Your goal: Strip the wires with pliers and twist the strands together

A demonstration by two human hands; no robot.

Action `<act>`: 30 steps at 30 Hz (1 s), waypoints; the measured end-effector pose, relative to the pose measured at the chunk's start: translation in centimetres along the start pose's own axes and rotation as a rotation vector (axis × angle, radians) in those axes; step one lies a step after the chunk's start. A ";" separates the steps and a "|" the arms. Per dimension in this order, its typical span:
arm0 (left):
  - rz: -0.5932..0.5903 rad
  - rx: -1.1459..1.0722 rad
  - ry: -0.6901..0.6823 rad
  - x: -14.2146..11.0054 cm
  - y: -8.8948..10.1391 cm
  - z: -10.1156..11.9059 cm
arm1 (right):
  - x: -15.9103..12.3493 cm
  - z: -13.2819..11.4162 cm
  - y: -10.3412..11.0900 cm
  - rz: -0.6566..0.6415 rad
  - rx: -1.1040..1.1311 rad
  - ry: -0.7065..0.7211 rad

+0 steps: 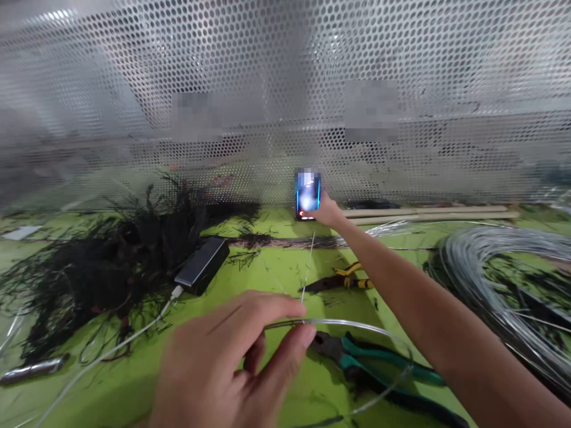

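My left hand is in the near middle, thumb and forefinger pinched on a silver wire. The wire bends round in a loop to the right, and one thin straight end points up and away from my fingertips. My right arm reaches far forward, and my right hand grips the lower right side of an upright phone with a lit screen. The fingers behind the phone are hidden. Beneath the wire loop lie green-handled pliers. Yellow-handled pliers rest farther back, partly behind my right forearm.
A perforated metal panel rises behind the green work surface. Tangled black strands heap at the left beside a dark power bank with a white cable. A large coil of silver wire lies at the right.
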State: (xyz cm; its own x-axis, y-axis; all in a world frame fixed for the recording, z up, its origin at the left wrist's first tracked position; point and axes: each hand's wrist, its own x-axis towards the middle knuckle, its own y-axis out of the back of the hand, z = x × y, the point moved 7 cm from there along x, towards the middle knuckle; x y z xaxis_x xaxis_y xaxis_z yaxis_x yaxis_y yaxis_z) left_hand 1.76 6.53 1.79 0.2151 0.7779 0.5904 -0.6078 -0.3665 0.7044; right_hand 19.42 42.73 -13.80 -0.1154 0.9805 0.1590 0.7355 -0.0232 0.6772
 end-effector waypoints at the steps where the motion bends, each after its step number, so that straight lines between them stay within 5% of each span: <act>1: 0.001 0.002 0.000 0.0 -0.1 0.0 | 0.1 0.2 0.1 0.026 -0.015 -0.024; 13: 0.089 -0.042 -0.095 0.0 0.8 1.4 | -1.1 -0.5 1.5 0.160 0.052 -0.172; 19: 0.145 -0.034 -0.146 0.1 1.4 1.7 | -4.6 -2.7 4.5 0.118 0.096 -0.141; 23: 0.153 -0.044 -0.228 -0.2 1.2 2.5 | -10.2 -5.8 7.8 -0.035 0.172 -0.075; 30: 0.158 -0.050 -0.403 -1.4 1.3 5.0 | -27.3 -13.8 12.1 -0.338 0.295 0.201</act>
State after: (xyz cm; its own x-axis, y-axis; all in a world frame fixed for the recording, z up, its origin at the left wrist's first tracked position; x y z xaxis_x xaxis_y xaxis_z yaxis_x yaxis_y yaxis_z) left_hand 4.51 2.39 3.83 0.3920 0.4492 0.8028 -0.6911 -0.4323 0.5793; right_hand 22.21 12.97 -0.02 -0.4857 0.8658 0.1206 0.7890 0.3749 0.4866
